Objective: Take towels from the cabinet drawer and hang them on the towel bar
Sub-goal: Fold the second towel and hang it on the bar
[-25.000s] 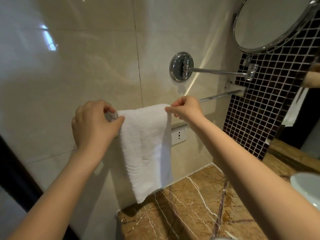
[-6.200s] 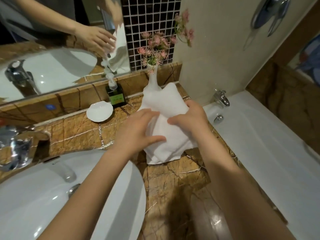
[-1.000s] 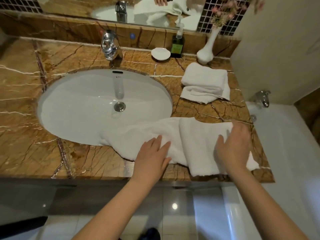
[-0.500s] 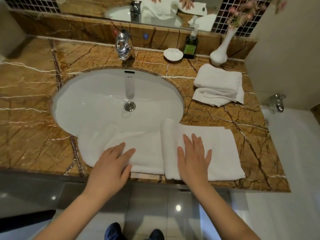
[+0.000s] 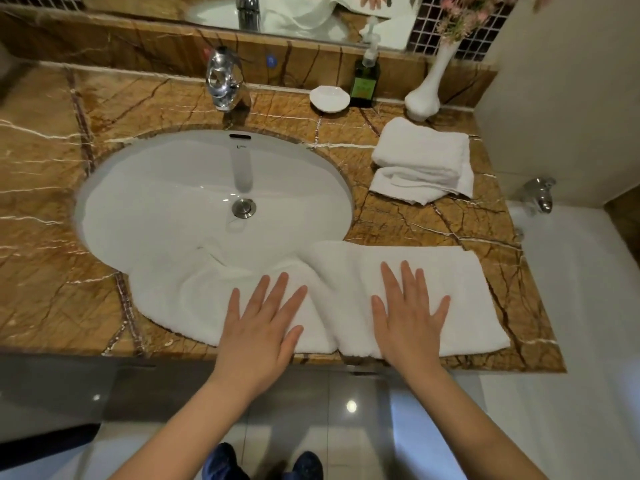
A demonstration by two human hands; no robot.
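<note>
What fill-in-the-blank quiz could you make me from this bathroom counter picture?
1. The spread towel lies under the left hand and right hand, and its left part sags into the ____.
2. The folded towels sit on the counter next to the white ____ holding pink flowers.
3. Between the white dish and that flower holder stands a green pump ____.
Missing words: sink; vase; bottle.
</note>
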